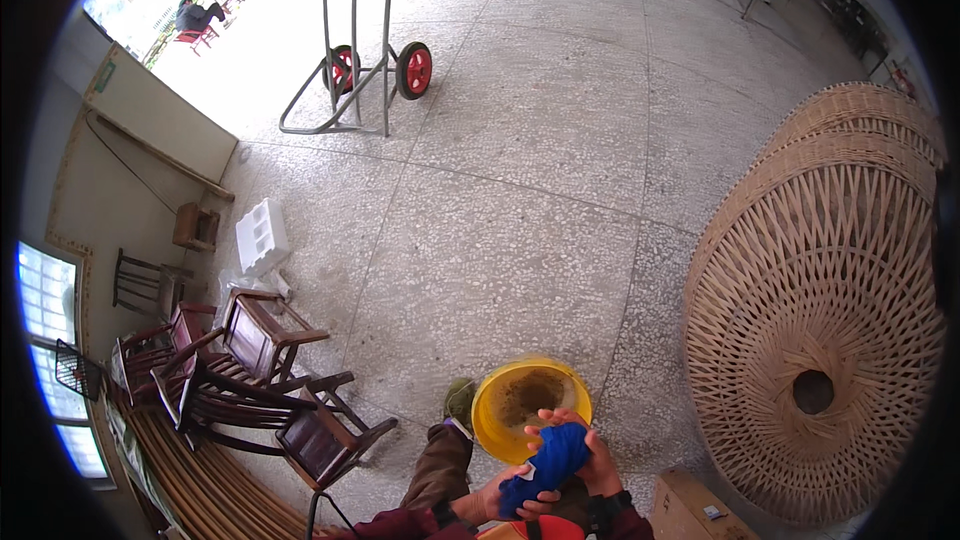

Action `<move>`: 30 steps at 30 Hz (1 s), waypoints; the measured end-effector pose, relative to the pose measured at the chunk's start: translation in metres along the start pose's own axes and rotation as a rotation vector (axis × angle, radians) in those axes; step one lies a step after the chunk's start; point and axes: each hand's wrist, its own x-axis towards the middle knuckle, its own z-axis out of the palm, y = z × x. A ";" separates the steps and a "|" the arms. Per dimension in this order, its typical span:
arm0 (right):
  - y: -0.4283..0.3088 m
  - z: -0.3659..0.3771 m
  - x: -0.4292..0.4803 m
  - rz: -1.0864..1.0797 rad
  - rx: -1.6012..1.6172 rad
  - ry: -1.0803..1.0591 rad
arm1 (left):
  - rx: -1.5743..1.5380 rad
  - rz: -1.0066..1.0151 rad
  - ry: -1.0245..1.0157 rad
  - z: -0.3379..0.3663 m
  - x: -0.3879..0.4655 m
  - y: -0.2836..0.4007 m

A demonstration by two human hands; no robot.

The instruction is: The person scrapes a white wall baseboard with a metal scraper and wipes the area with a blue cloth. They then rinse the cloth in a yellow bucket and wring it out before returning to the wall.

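A soft bundle of blue yarn or cloth (pixel 546 465) with a small white tag lies across both hands, tilted, above my lap. My left hand (pixel 489 496) grips its lower end, fingertips curled round the underside. Around the upper end is my right hand (pixel 596 465), with fingers spread along the far side. Just beyond the bundle stands a yellow bucket (pixel 489 442) with dark, gritty residue inside; the hands cover part of its near rim. Below my wrists a red-and-orange object (pixel 559 529) shows, mostly hidden.
Large woven wicker baskets (pixel 750 360) are stacked at right, beside a cardboard box (pixel 686 514). Wooden chairs (pixel 319 439) lie jumbled at left, near a white foam box (pixel 262 236). A hand truck (pixel 360 82) stands ahead. Two people sit farther off.
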 end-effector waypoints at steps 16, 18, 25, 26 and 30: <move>0.029 -0.033 0.011 0.168 -1.201 0.271 | 1.296 -0.052 0.950 -0.039 0.015 0.032; 0.038 -0.044 0.015 0.128 -1.370 0.269 | 1.355 -0.089 1.022 -0.047 0.021 0.039; 0.061 -0.049 0.033 0.157 -1.723 0.368 | 1.632 -0.064 0.990 -0.050 0.024 0.060; 0.061 -0.046 0.035 0.071 -1.754 0.362 | 1.652 0.009 0.999 -0.050 0.021 0.062; 0.055 -0.032 0.030 -0.233 -1.572 0.538 | 1.707 0.104 1.058 -0.043 0.012 0.069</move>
